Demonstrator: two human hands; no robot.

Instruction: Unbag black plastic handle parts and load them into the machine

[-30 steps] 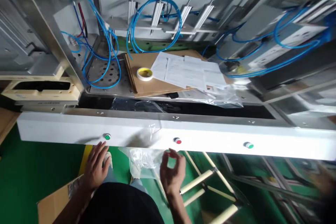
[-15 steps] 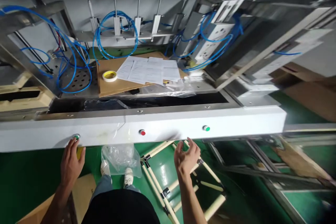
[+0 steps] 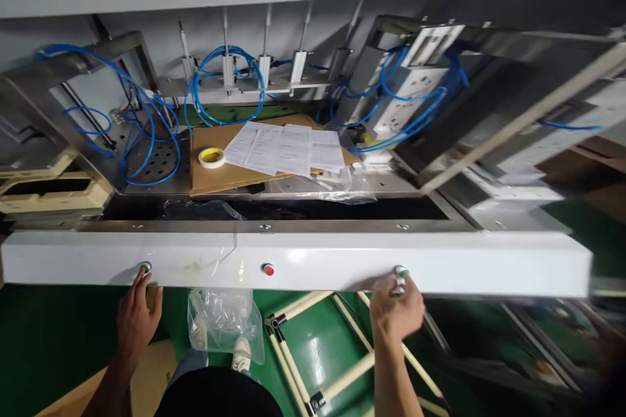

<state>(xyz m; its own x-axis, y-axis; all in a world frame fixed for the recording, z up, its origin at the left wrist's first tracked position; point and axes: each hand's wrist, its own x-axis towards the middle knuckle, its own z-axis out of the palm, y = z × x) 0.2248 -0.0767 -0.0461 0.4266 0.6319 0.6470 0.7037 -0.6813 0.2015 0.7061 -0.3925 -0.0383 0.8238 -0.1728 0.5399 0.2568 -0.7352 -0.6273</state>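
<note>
My left hand (image 3: pixel 137 320) is at the left of the white front panel (image 3: pixel 323 260), holding nothing. Its forefinger reaches up to the left green push button (image 3: pixel 145 267), and the thumb stands apart. At the right end, my right hand (image 3: pixel 398 313) has a fingertip at the other green push button (image 3: pixel 402 271). Its fingers are bent, slightly blurred and apart, with nothing visibly held. Between the hands, a red push button (image 3: pixel 268 270) sits untouched on the panel.
Behind the panel, papers (image 3: pixel 283 148) and a tape roll (image 3: pixel 212 158) lie on cardboard (image 3: pixel 200 182). Coiled blue tubes (image 3: pixel 227 52) hang near metal cylinders (image 3: pixel 299 67). Below are a clear plastic bag (image 3: pixel 225 319) and a beige tube frame (image 3: pixel 342 378).
My right hand has moved right and up from below the panel to the right green button. My left hand stays at the left button. The view has tilted up slightly.
</note>
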